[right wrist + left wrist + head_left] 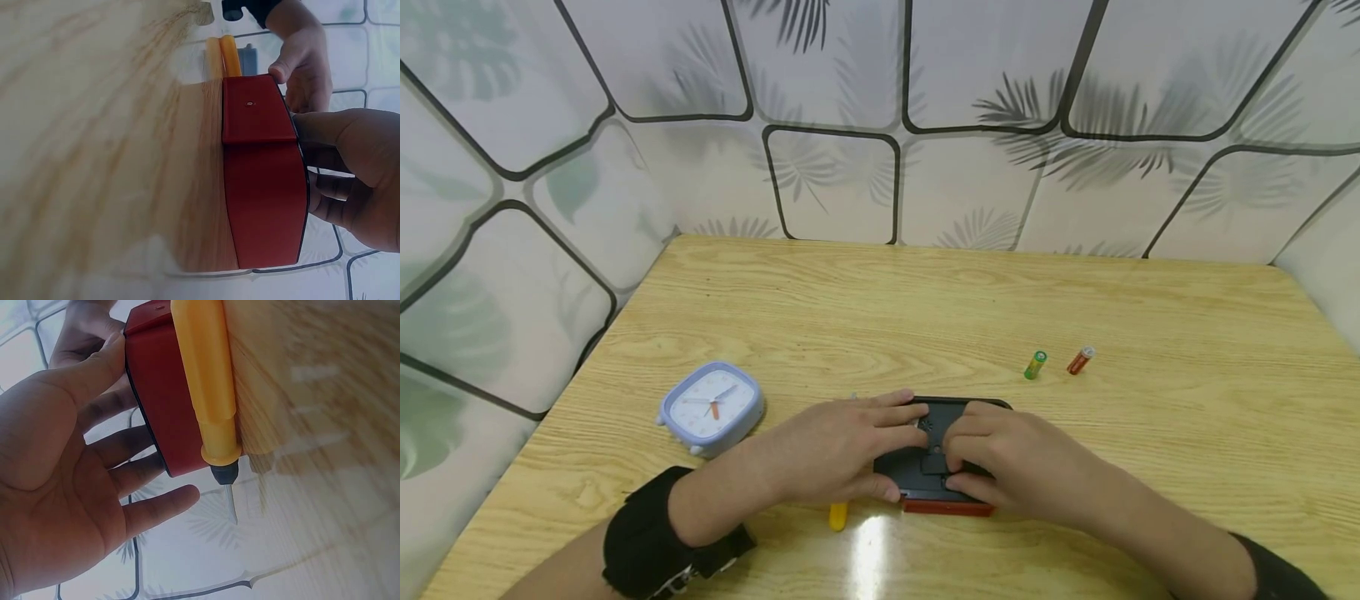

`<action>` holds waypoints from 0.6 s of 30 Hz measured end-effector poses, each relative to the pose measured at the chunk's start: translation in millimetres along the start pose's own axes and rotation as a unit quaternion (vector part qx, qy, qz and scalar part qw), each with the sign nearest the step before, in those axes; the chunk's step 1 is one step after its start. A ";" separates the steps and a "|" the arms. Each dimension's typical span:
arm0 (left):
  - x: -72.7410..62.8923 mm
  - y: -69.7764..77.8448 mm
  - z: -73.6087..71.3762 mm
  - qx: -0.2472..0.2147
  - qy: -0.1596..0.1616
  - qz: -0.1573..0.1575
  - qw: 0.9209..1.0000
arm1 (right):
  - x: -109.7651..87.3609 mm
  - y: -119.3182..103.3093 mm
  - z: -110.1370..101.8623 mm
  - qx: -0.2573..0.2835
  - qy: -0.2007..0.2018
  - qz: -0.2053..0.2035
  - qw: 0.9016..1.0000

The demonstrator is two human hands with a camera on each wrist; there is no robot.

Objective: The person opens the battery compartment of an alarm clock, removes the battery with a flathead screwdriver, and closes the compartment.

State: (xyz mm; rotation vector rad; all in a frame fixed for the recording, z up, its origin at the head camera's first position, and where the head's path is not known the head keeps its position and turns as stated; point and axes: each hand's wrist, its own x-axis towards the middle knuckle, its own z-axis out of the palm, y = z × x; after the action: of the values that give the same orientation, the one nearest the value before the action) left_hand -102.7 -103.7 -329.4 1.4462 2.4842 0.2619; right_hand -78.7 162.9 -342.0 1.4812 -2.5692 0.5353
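Note:
A red box with a black back [910, 471] lies on the table, its black side up. My left hand [842, 442] rests on its left part, fingers stretched over the black panel and thumb along the near edge. My right hand [1018, 454] bends over the right part, thumb and forefinger pinching at a small black cover [934, 464]; the other fingertips bear on the panel. In the right wrist view the red side [265, 194] of the box faces the camera. A yellow-handled screwdriver [206, 381] lies beside the box, partly under my left hand in the head view.
A light-blue alarm clock [715, 408] lies face up on the left of the wooden table [850, 317]. Beyond the box to the right are a green battery [1035, 365] and a red battery [1081, 360]. A patterned wall covering [835, 183] stands behind the table's far edge.

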 end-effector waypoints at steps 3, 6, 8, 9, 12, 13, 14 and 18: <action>0.0 0.0 0.1 0.005 0.000 0.002 1.000 | 0.2 -0.5 0.5 -0.003 0.003 -0.003 1.000; 0.0 0.0 0.1 0.001 0.002 0.000 1.000 | 0.5 -0.7 1.5 -0.013 0.009 -0.007 1.000; 0.0 -0.1 0.0 -0.002 0.003 0.000 1.000 | 0.8 -0.9 2.3 -0.019 0.012 -0.010 1.000; -0.1 -0.1 0.0 -0.003 0.003 0.000 1.000 | 0.8 -0.9 2.7 -0.022 0.013 -0.011 1.000; -0.1 -0.3 -0.4 -0.006 0.004 0.000 1.000 | 0.6 -1.3 3.3 -0.028 0.015 -0.011 0.999; -0.2 -0.3 -0.5 -0.006 0.003 0.000 1.000 | 0.5 -1.4 3.3 -0.030 0.016 -0.011 0.999; -0.2 -0.3 -0.6 -0.006 0.003 0.001 1.000 | 0.3 -1.6 3.4 -0.031 0.017 -0.010 0.999; -0.1 -0.2 -0.8 -0.007 0.003 0.001 1.000 | 0.1 -2.2 3.5 -0.036 0.016 -0.005 0.999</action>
State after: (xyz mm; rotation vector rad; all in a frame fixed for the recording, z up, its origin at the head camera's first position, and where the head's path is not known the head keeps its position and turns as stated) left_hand -103.1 -104.0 -328.7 1.4438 2.4818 0.2834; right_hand -76.7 160.6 -344.6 1.4490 -2.5278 0.4556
